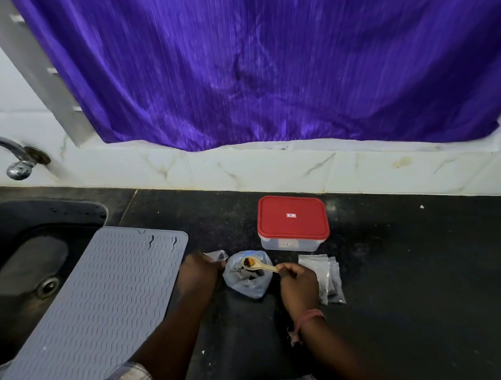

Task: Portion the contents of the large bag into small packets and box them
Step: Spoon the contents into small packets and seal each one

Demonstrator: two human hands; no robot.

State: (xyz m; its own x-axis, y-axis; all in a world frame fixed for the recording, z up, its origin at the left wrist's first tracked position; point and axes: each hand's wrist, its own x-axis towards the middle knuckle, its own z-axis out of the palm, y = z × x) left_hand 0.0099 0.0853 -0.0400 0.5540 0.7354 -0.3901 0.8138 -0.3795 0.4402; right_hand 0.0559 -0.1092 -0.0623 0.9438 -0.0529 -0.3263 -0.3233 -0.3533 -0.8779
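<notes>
Near the counter's front edge: your right hand (299,283) pinches a wooden spoon (259,265) over the open large bag (246,280); your left hand (199,269) grips a small packet (218,254). Filled packets (325,276) beside; lidded box (292,222) behind.

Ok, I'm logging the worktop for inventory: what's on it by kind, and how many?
Large bag: 1
Wooden spoon: 1
Red-lidded box: 1
Small packets: at least 2 in a pile; 1 more at the left hand
Grey mat: 1
Total: at least 7
</notes>
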